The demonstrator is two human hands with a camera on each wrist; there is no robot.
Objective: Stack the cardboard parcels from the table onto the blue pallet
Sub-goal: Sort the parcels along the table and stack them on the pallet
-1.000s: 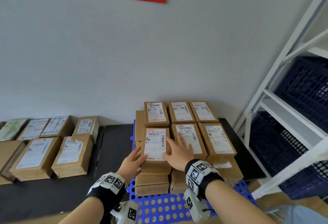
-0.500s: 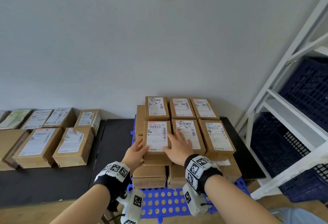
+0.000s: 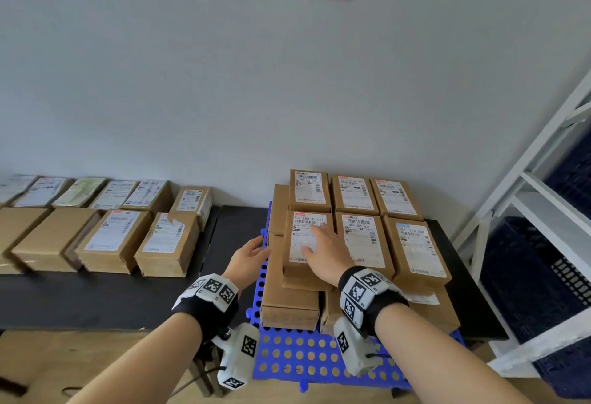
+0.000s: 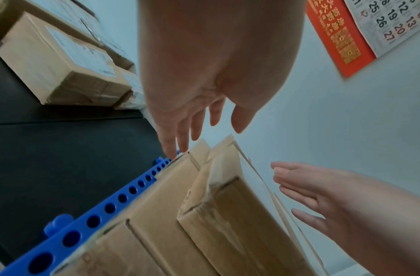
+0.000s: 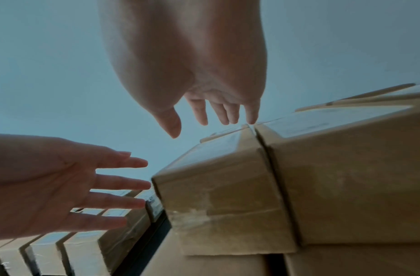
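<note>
The front-left parcel (image 3: 307,243) is sitting on the top layer of the stack, at the pallet's near left corner, label up, its near end overhanging the box beneath — not quite squared. The right hand (image 3: 323,248) is hovering flat over its label, fingers straight and a little apart; whether they are touching the label or just clear of it I cannot tell. The left hand (image 3: 248,258) is spreading beside the parcel's left face, fingers loose and apart, gripping nothing; from the left wrist its fingertips (image 4: 178,147) are pointing down at the blue pallet (image 3: 297,359) edge. Five more labelled parcels are filling out that top layer toward the wall. To the left, along the black table (image 3: 105,298), the waiting parcels (image 3: 168,243) are lying in two rows, well apart from the pallet.

The risk, as I judge it: that overhang. A hard shove from the left could skew the parcel against its right-hand neighbour (image 3: 361,240), and the next layer would be sitting crooked — or sliding off the front.
</note>
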